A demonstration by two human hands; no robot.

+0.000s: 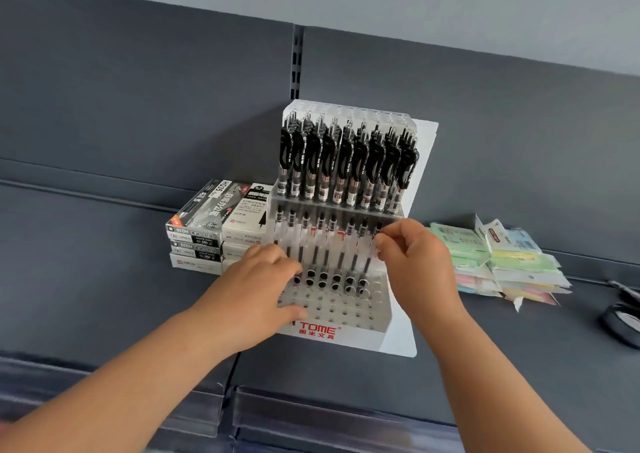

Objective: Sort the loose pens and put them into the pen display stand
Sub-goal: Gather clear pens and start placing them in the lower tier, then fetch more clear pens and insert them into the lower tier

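A white tiered pen display stand [398, 335] marked TOME stands on a dark grey shelf. Its upper tier is packed with black clip pens [346, 161]. The lower tier holds a row of clear pens with black caps [320, 241] in its back holes; the front holes are bare. My right hand [412, 258] pinches the rightmost clear pen [375, 241] near its cap, at the right end of that row. My left hand [263, 279] rests on the stand's lower left part, fingers curled over the holes, thumb near the front edge. Whether it holds anything is hidden.
Stacked pen boxes [207, 231] sit just left of the stand. A pile of pastel stationery packets [502, 262] lies to the right. A dark tape roll and scissors [623, 317] are at the far right edge. The grey shelf back wall [138, 106] rises behind.
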